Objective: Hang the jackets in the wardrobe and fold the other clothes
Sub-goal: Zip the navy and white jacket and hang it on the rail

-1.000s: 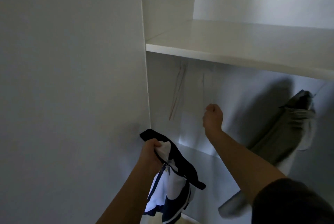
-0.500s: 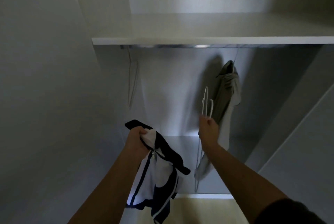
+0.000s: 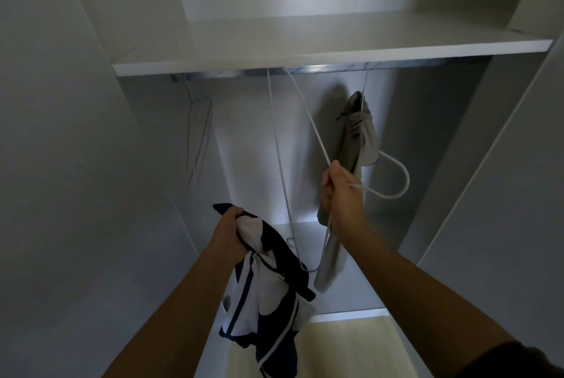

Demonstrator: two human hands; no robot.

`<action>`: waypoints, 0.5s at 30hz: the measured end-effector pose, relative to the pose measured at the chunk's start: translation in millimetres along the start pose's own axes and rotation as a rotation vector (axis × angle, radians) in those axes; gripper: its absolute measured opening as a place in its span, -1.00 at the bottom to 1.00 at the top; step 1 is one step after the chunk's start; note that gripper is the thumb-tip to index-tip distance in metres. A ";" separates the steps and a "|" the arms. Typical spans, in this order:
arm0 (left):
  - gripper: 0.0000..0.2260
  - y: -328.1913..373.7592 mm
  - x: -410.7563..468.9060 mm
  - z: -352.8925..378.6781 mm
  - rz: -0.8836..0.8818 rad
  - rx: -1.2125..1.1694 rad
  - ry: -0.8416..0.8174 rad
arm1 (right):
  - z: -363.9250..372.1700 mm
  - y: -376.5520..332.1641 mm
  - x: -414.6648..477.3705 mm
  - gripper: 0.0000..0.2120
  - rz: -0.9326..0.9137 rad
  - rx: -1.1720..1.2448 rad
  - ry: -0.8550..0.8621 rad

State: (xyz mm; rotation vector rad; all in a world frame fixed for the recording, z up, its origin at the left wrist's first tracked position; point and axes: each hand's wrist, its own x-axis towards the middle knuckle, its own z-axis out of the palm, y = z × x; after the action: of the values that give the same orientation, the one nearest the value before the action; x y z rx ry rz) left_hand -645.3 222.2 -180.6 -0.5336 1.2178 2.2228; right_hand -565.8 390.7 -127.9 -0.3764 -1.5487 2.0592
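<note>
Inside white wardrobe point(image 3: 476, 164): crumpled navy-and-white zip jacket point(image 3: 268, 295) gripped in left hand point(image 3: 232, 234), white hanger point(image 3: 358, 186) clasped by right hand point(image 3: 338, 191) with curled fingers, beside hung grey garment point(image 3: 357, 139).

It is dim and grey inside the tall white wooden wardrobe point(image 3: 250, 139). Glare shines on the shiny metal rail point(image 3: 317, 69). Straight lines bend near the edges.

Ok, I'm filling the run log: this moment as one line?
left hand: grips navy-and-white jacket | right hand: grips white hanger | grey garment: hangs from rail | jacket: not yet hung
</note>
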 end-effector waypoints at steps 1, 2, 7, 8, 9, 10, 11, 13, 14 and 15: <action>-0.68 -0.9 -0.2 1.8 0.000 0.016 0.001 | 0.7 -4.6 -1.6 -0.60 0.013 0.035 0.011; -0.65 -2.0 -1.2 4.4 0.007 0.026 0.010 | 0.9 -7.7 -3.8 -0.60 0.035 0.068 0.018; -0.57 -1.8 -6.7 11.6 0.029 0.063 0.013 | 0.4 1.9 -13.6 -0.57 0.106 0.207 0.021; -0.57 -1.1 -10.2 11.3 0.016 0.100 0.011 | 1.1 6.6 -15.3 -0.58 0.106 0.219 0.026; -0.59 -1.0 -13.8 10.3 0.004 0.130 0.005 | 2.3 11.2 -17.2 -0.58 0.101 0.229 0.030; -0.62 -1.7 -16.6 9.9 -0.005 0.146 -0.003 | 3.9 16.0 -18.6 -0.59 0.090 0.242 0.034; -0.64 -2.7 -19.0 9.0 -0.009 0.146 -0.006 | 5.5 20.6 -20.2 -0.59 0.080 0.255 0.040; -0.62 -4.7 -22.6 8.2 -0.007 0.139 -0.003 | 7.5 25.9 -25.3 -0.60 0.064 0.279 0.052; -0.59 -3.4 -25.8 7.3 -0.001 0.145 0.010 | 7.0 26.9 -27.9 -0.60 0.051 0.288 0.056; -0.58 -1.2 -26.6 5.1 0.004 0.148 0.029 | 5.8 26.7 -30.8 -0.59 0.032 0.299 0.058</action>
State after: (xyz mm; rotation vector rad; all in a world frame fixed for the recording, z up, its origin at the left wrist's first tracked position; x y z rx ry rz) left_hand -624.4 219.9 -163.5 -0.5060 1.3856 2.1143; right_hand -550.1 363.3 -154.2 -0.3447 -1.1844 2.2409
